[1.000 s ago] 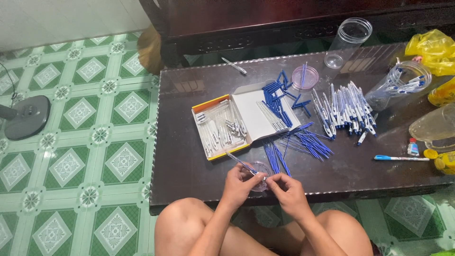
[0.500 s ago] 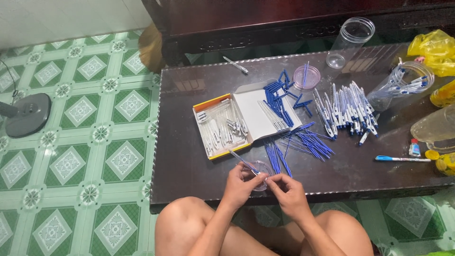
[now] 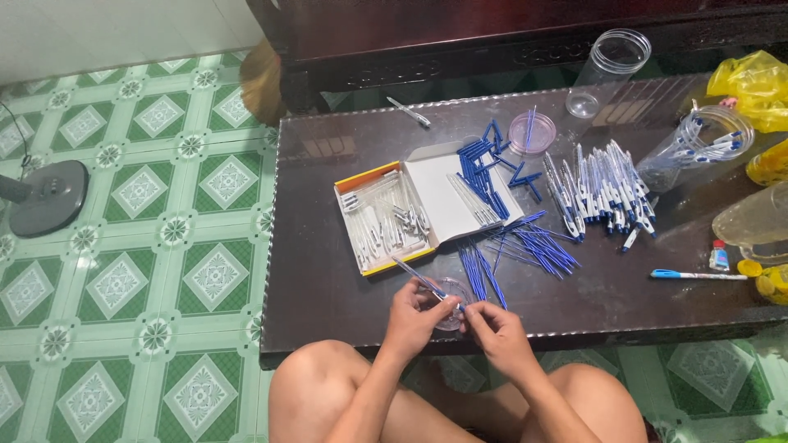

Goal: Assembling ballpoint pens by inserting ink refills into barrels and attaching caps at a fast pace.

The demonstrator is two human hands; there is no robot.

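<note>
Both sets of fingertips pinch a clear pen barrel, the left hand gripping its middle and the right hand its near end, over a small clear dish at the dark table's front edge, just below the open box and loose blue refills.
</note>
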